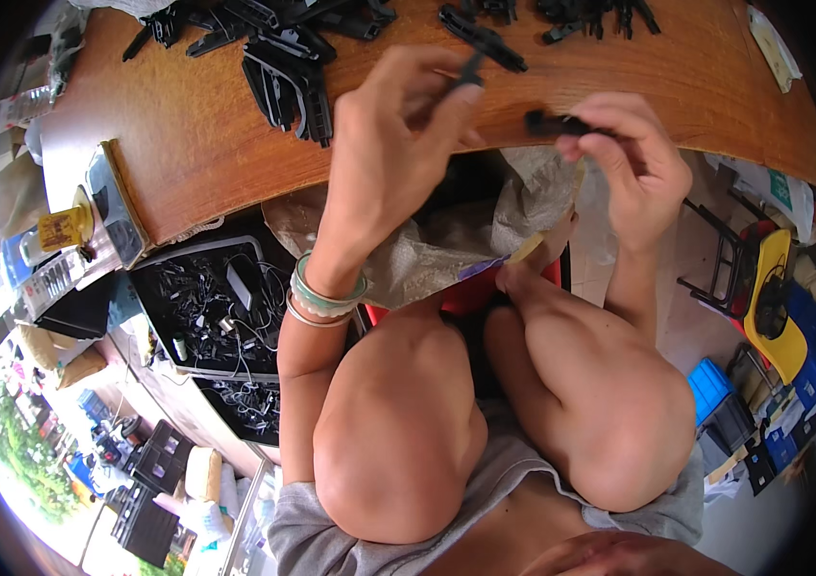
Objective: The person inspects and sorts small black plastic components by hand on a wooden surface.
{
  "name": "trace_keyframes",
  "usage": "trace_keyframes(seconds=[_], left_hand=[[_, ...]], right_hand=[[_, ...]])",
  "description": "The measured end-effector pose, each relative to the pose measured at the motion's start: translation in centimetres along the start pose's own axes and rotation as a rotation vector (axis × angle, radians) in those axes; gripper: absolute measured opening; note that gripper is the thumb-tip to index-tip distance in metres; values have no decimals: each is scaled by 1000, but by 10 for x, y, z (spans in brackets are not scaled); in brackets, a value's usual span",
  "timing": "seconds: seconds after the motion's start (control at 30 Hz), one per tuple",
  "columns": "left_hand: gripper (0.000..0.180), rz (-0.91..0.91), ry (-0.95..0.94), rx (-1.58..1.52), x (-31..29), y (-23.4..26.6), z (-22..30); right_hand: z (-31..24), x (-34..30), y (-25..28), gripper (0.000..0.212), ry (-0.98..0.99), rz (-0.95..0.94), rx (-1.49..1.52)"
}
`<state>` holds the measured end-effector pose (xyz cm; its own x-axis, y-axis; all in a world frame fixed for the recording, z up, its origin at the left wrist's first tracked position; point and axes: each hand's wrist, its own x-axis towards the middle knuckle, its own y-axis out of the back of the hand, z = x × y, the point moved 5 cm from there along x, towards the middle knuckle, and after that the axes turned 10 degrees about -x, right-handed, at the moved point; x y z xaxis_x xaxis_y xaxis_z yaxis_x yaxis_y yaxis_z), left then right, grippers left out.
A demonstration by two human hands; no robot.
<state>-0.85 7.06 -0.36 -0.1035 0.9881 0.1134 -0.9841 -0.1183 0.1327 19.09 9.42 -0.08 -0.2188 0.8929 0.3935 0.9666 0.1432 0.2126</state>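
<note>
Both hands are raised over the near edge of the brown wooden table (206, 144). My left hand (393, 144), with pale bangles at its wrist, pinches a small, thin dark piece (470, 69) between thumb and fingers; motion blurs it. Held between the fingertips of my right hand (636, 168) is a short black plastic part (557, 124), its far end pointing left. The two held pieces are apart. Just beyond the left hand lies a longer black plastic part (485, 38). A stack of curved black plastic parts (288, 86) rests to its left.
More black parts (595, 17) lie along the table's far side. Below the table edge, a woven sack (398, 264) hangs open above my legs. Black trays of cables and adapters (211, 307) stand at left. A yellow-backed chair (775, 307) is at right.
</note>
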Motion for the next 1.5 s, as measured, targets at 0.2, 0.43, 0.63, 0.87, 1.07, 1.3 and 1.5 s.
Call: trace_keyframes(seconds=[0.2, 0.43, 0.63, 0.87, 1.07, 1.3, 1.5], left_hand=[[29, -227, 369, -496, -10, -20, -1], [38, -180, -193, -45, -21, -28, 19], [30, -213, -235, 80, -19, -21, 25], [28, -252, -224, 99, -18, -23, 26], [28, -266, -211, 70, -15, -24, 20], [18, -297, -96, -64, 3, -11, 2], [19, -48, -497, 640, 31, -18, -9]], right_hand=[[-10, -1, -18, 11, -39, -94, 32], [-10, -7, -18, 12, -46, -29, -39], [-31, 8, -15, 29, 240, 34, -492], [-12, -1, -15, 27, 115, -89, -267], [-14, -4, -14, 23, 89, -33, -289], [1, 10, -8, 15, 74, -225, -187], [28, 45, 2, 20, 190, 32, -856]])
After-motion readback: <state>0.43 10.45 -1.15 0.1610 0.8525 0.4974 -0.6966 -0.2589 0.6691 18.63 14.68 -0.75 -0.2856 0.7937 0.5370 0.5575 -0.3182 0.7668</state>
